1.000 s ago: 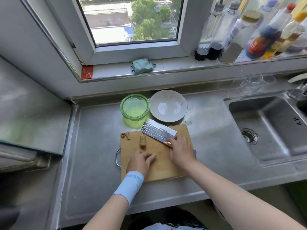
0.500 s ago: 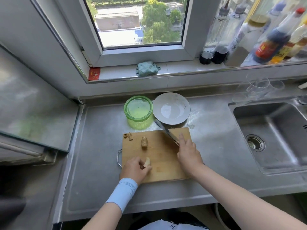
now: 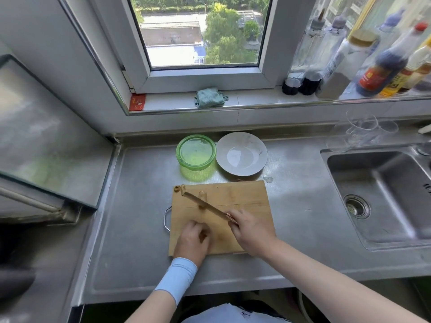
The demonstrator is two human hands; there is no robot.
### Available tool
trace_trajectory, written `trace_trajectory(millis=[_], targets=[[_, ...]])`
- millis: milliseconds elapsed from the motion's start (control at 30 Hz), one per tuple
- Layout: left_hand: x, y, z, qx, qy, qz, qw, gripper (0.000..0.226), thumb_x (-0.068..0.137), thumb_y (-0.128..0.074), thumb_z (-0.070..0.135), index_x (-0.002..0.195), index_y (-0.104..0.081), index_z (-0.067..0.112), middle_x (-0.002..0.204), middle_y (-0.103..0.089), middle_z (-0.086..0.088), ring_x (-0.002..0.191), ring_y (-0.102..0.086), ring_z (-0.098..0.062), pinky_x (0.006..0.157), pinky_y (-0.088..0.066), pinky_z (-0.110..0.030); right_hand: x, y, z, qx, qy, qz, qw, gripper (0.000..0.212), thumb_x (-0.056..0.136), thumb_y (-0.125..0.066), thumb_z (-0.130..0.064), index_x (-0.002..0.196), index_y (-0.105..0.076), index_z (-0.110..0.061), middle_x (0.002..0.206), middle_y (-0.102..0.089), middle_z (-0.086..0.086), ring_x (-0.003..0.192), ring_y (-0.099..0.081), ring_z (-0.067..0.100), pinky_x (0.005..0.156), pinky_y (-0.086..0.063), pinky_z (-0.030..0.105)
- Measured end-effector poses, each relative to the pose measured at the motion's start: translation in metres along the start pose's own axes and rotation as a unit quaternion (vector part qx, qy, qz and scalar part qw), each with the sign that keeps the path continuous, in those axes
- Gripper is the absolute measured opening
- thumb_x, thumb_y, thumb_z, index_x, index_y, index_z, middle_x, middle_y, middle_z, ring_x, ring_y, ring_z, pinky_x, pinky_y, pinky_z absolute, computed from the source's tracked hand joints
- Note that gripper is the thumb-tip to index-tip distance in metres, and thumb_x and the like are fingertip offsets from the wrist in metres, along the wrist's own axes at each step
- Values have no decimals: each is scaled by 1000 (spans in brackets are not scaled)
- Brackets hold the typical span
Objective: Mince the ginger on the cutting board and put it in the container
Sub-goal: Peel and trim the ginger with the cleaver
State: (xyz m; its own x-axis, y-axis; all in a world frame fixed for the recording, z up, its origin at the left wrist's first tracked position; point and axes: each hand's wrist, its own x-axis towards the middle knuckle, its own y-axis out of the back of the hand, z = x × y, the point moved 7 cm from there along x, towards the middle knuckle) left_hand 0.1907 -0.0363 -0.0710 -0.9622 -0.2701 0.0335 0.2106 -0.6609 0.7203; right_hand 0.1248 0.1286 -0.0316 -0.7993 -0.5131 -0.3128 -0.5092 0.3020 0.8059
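Our right hand grips the knife over the cutting board; our left hand pinches a ginger piece.

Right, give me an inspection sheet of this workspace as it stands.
Surface: steel counter with a wooden cutting board lying flat on it.
Job's things: ginger piece held near the board's front edge; second ginger piece mid-board, partly behind the knife blade; green container beyond the board.
Clutter: ginger scraps at the board's far left corner; white bowl beside the container.
Hands: left hand pinches the ginger piece; right hand grips the knife handle.
Cables: nothing seen.
Surroundings: sink to the right; cloth and bottles on the windowsill.
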Motion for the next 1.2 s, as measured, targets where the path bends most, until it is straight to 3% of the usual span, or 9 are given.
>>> trace_trajectory(millis=[100,300,400,533,767,900,1033,1200], targets=[[-6,-1,-4,-23,28,13,999,20,69,-83,5,76,-69,17,81,-57,5,69,-56,-9,67,-49,-22,1,-6,0,-25,12,-23,999,32,102,-43,-40,134,-46,-40,114,-56,-3,104,-59,27,84,-49,41],[-8,14,-11,27,-53,17,998,22,70,-78,-4,83,-70,12,87,-60,0,81,-55,-14,75,-46,-20,4,-12,-3,-56,26,-31,998,35,99,-43,-40,134,-44,-42,119,-62,-6,106,-62,25,83,-51,39],[-7,20,-12,61,-125,18,990,6,80,-73,10,86,-74,10,88,-60,-1,85,-56,-16,78,-48,-24,7,-15,-6,-69,37,-32,996,37,97,-44,-38,134,-42,-44,121,-65,-7,106,-63,23,83,-52,40],[1,15,-6,85,-190,17,978,23,92,-56,22,82,-72,9,83,-59,-2,79,-54,-19,69,-49,-30,9,-15,-12,-99,61,-27,993,35,101,-42,-40,135,-43,-42,119,-67,-5,104,-63,24,78,-50,37],[3,8,-10,79,-179,28,980,20,87,-59,19,88,-77,10,90,-71,-5,85,-61,-21,79,-51,-31,5,-7,-15,-129,82,6,988,31,105,-33,-47,133,-46,-42,106,-67,-2,91,-65,26,68,-49,34],[2,7,-15,79,-177,45,980,20,86,-61,19,87,-79,10,88,-72,-6,87,-60,-20,78,-51,-29,-6,-9,-17,-114,93,9,989,27,105,-38,-43,130,-50,-42,94,-64,-1,81,-64,30,57,-37,33],[3,8,-11,80,-200,66,974,26,90,-57,22,85,-79,9,86,-73,-8,88,-58,-19,78,-51,-29,-11,-7,-18,-131,121,48,983,17,100,-50,-40,115,-58,-39,71,-58,-4,57,-59,26,45,-30,29],[1,8,-13,79,-196,67,975,25,89,-57,20,83,-78,8,86,-73,-9,87,-57,-19,81,-49,-26,-15,-1,-18,-122,100,8,987,26,105,-36,-42,127,-49,-40,92,-62,-2,78,-63,31,55,-33,33]])
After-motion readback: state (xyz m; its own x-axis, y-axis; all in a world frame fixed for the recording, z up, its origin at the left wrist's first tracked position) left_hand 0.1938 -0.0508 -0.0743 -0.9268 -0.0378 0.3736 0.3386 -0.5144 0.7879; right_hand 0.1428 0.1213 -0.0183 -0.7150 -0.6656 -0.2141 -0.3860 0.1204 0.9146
